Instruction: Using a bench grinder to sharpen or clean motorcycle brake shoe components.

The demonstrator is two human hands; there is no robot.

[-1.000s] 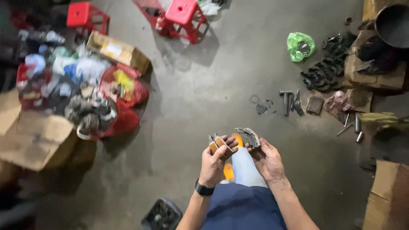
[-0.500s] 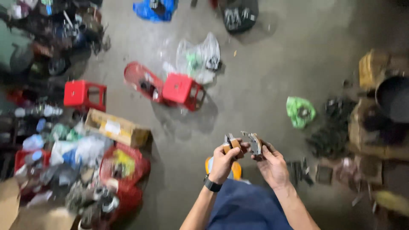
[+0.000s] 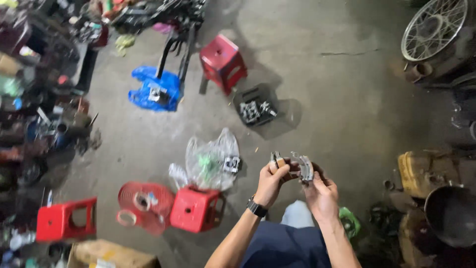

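Though blurred, curved metal part point(image 3: 303, 167) half hidden | left hand point(image 3: 270, 182) and right hand point(image 3: 321, 193) grip closed on it | right of red stool point(image 3: 196, 208)

You look down on a stained grey concrete floor point(image 3: 347, 74). Red plastic stools point(image 3: 223, 62) stand about it, a spoked wheel point(image 3: 434, 22) leans at upper right, and cluttered parts point(image 3: 44, 99) crowd the dim left edge.

One head-worn camera looks steeply down from standing height past the person's chest onto a concrete floor point(image 3: 322, 74), hands close, clutter farther off
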